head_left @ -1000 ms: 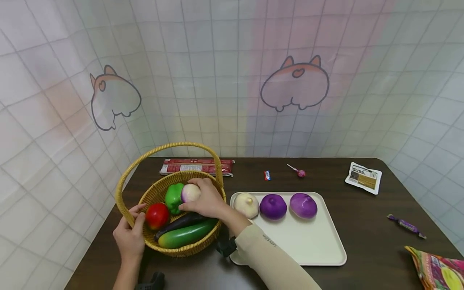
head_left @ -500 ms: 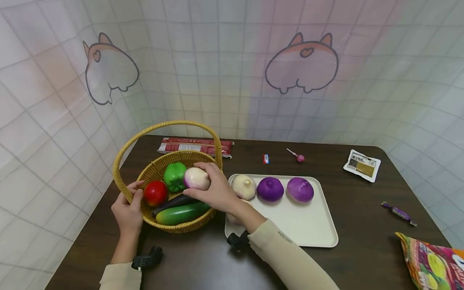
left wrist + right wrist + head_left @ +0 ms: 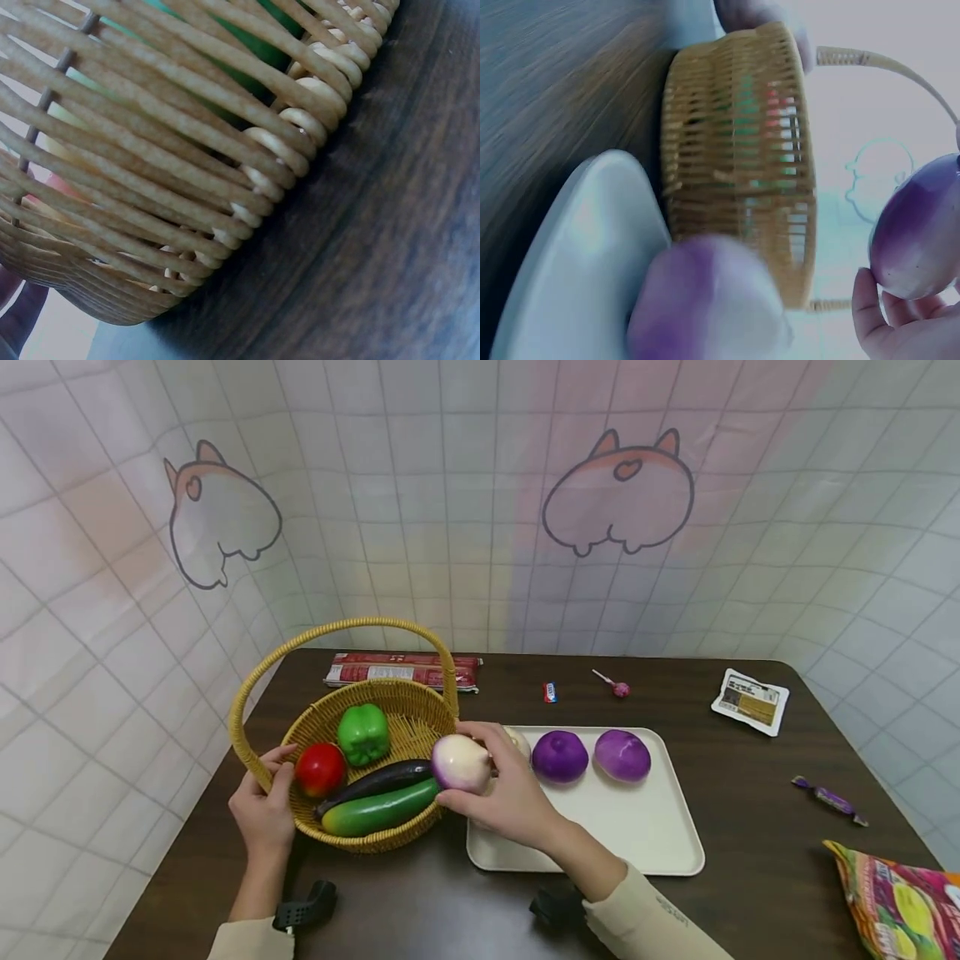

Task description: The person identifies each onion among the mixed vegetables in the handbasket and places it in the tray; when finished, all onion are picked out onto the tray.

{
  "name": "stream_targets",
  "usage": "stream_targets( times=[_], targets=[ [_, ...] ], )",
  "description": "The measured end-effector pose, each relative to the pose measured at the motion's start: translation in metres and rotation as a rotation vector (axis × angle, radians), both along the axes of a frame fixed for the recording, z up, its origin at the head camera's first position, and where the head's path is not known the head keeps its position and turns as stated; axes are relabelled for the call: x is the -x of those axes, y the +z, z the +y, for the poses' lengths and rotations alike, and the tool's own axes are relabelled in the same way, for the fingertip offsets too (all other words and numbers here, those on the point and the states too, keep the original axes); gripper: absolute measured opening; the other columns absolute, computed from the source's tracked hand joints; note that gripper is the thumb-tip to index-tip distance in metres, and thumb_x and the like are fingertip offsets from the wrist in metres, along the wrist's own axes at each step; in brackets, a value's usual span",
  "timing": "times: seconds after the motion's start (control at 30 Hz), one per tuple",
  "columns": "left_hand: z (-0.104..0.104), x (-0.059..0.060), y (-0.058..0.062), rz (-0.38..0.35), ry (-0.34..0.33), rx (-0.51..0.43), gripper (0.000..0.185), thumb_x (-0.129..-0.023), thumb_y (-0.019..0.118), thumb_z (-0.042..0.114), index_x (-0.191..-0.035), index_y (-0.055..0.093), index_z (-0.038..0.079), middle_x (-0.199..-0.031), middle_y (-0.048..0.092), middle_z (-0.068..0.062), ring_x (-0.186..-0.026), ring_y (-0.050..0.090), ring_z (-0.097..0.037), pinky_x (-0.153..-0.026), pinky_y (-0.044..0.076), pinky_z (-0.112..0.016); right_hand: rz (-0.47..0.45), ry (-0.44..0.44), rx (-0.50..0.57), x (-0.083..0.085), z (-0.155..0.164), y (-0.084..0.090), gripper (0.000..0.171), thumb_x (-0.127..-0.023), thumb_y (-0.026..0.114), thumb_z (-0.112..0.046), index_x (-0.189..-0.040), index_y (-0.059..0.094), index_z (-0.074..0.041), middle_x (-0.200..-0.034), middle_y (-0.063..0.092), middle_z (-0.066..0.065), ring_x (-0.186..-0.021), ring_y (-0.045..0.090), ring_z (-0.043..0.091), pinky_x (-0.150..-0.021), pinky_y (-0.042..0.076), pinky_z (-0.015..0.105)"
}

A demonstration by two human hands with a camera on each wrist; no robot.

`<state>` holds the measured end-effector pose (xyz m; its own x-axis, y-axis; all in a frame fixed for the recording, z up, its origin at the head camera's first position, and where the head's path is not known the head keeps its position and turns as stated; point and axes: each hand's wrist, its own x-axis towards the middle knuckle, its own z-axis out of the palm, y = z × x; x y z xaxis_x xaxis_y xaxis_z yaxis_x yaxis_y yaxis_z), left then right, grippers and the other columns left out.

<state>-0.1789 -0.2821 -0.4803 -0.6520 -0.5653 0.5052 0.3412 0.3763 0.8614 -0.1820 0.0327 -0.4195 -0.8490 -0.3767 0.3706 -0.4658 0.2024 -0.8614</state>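
Note:
My left hand grips the rim of the wicker basket at the left foot of its handle. A red tomato, a green bell pepper, a dark eggplant and a green cucumber-like vegetable lie inside. With thumb and fingers my right hand holds a white-and-purple turnip, raised over the basket's right rim. On the white tray sit two purple round vegetables and a whitish one, partly behind the hand. In the right wrist view another white-and-purple turnip is on the tray.
Behind the basket lies a long red packet. A small wrapped candy, a lollipop and a white pouch are along the back. At right are a purple twist-wrapped candy and a colourful bag.
My right hand has carried the turnip from above the basket's middle, beside the bell pepper, rightward to the basket's right rim near the tray. My left hand keeps its grip on the basket.

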Motion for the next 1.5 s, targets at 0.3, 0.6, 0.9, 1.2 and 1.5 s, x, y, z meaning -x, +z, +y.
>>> stream_targets(
  times=[0.3, 0.6, 0.9, 1.2, 1.5],
  targets=[
    [0.014, -0.013, 0.018, 0.011, -0.014, 0.004, 0.014, -0.088, 0.059, -0.008, -0.075, 0.058, -0.014, -0.102, 0.066, -0.032, -0.092, 0.065, -0.010, -0.074, 0.044, -0.015, -0.093, -0.082, 0.044, -0.013, 0.044, -0.003, 0.077, -0.072, 0.088, -0.013, -0.136, 0.047, -0.016, -0.135, 0.050, 0.005, -0.117, 0.051, 0.019, -0.098, 0.045, 0.034],
    [0.012, -0.012, 0.017, 0.012, -0.009, 0.018, 0.014, -0.088, 0.060, -0.008, -0.075, 0.058, -0.013, -0.102, 0.066, -0.032, -0.094, 0.065, -0.009, -0.076, 0.045, -0.014, -0.052, -0.176, 0.082, -0.010, 0.070, -0.032, 0.074, -0.069, 0.090, -0.014, -0.131, 0.051, -0.010, -0.130, 0.052, 0.003, -0.114, 0.053, 0.019, -0.096, 0.045, 0.024],
    [-0.001, -0.003, -0.008, 0.004, 0.007, 0.036, 0.013, -0.089, 0.060, -0.009, -0.076, 0.058, -0.012, -0.103, 0.068, -0.029, -0.094, 0.065, -0.008, -0.074, 0.045, -0.013, -0.046, -0.223, 0.002, -0.018, 0.088, -0.041, 0.073, -0.068, 0.090, -0.021, -0.131, 0.053, -0.013, -0.126, 0.058, -0.002, -0.107, 0.057, 0.016, -0.089, 0.047, 0.029],
    [0.010, -0.012, 0.012, 0.029, -0.001, 0.036, 0.013, -0.088, 0.060, -0.010, -0.076, 0.058, -0.013, -0.101, 0.067, -0.032, -0.093, 0.065, -0.008, -0.073, 0.044, -0.013, -0.038, -0.243, -0.026, -0.028, 0.104, -0.048, 0.073, -0.067, 0.091, -0.017, -0.130, 0.054, -0.018, -0.120, 0.052, -0.003, -0.104, 0.053, 0.011, -0.082, 0.047, 0.026],
    [0.014, -0.014, 0.019, 0.061, -0.010, 0.051, 0.012, -0.086, 0.060, -0.012, -0.074, 0.058, -0.014, -0.099, 0.066, -0.034, -0.092, 0.065, -0.008, -0.073, 0.043, -0.013, -0.058, -0.298, -0.129, -0.033, 0.122, -0.063, 0.076, -0.068, 0.090, -0.022, -0.134, 0.053, -0.012, -0.134, 0.055, 0.004, -0.112, 0.052, 0.007, -0.081, 0.047, 0.026]
  ],
)
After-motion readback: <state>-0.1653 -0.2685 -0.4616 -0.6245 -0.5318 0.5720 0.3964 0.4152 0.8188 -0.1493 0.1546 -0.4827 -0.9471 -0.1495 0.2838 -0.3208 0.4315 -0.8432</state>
